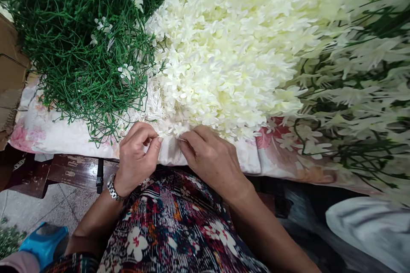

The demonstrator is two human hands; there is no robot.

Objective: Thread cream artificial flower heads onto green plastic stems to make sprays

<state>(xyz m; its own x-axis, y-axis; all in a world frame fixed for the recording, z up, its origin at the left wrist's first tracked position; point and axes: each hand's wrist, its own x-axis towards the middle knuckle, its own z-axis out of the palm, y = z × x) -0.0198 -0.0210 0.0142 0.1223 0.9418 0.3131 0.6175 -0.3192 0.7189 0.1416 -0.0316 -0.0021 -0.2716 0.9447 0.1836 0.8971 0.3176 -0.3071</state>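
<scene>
My left hand (137,153) and my right hand (209,158) meet at the near edge of a big heap of loose cream-white fabric flowers (230,47). Each hand is closed in a pinch. Between the fingertips sits a small white flower (177,130), held by my right thumb and forefinger; what my left fingers pinch is too small to name. A tangle of green plastic stems (86,42) lies to the left, just above my left hand. A metal watch (113,187) is on my left wrist.
A floral cloth (51,132) covers the work surface under the heaps. Finished green sprays with white flowers (361,94) are piled at the right. Brown cardboard (8,72) stands at the far left. A blue slipper (43,241) rests on the tiled floor. A white bag (371,226) lies lower right.
</scene>
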